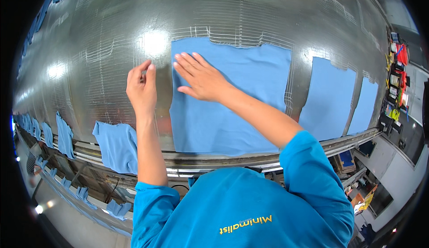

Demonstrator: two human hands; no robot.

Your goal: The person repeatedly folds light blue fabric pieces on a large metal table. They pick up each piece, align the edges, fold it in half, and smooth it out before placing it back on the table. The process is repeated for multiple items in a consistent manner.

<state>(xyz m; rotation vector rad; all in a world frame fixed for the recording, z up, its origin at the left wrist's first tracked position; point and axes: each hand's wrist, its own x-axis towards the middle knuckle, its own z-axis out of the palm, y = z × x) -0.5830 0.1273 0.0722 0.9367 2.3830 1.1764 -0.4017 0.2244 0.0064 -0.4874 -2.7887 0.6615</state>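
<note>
A large blue cloth [232,100] is laid flat on a shiny metal table [103,38], its lower edge reaching the table's front rim. The right hand [201,78] is pressed on the cloth's upper left part, fingers spread open and flat, nothing gripped. The left hand [142,87] is held just beside the cloth's left edge, over bare metal, fingers loosely curled with thumb and forefinger close together; whether anything is pinched between them cannot be told.

The metal surface is smooth and reflective, scored with fine white lines, and lamp glare is thrown back in bright patches. The cloth is soft and matte, roughly rectangular, with an uneven top edge. Two more blue pieces [328,98] are spread to the right, and another piece [117,146] is draped over the front rim at left. Small coloured items [397,80] at the far right edge are too small to make out. No containers can be distinguished.
</note>
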